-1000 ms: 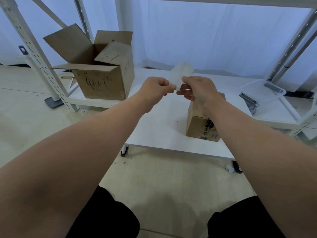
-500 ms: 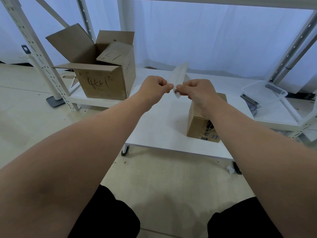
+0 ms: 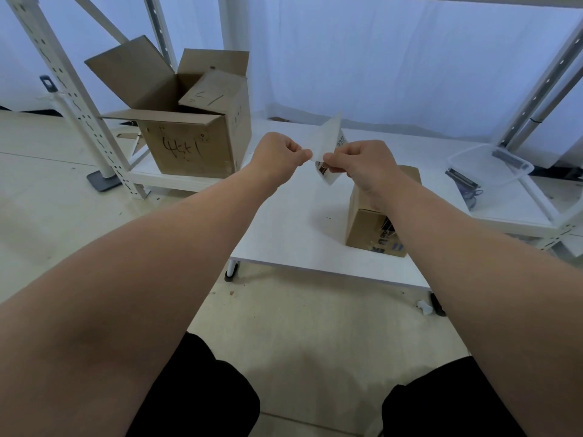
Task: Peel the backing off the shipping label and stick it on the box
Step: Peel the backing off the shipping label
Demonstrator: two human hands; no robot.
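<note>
Packing or storage area: slotted white metal shelving uprights [image 3: 72, 99], open marker-scrawled cardboard box [image 3: 189, 152], small cardboard box [image 3: 367, 230] on a low wheeled white surface [image 3: 284, 222], clear plastic bin [image 3: 492, 165].

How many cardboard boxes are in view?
2. A large open cardboard box sits on the low shelf at left; a small closed cardboard box stands on the white table, partly behind the right forearm. Others may be hidden.

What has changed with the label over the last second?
The shipping label turned and began to split: a pale sheet stands up between the hands, and a printed corner shows under the right hand. The left hand drew slightly left. Both still pinch it. The small cardboard box stayed on the white table.
</note>
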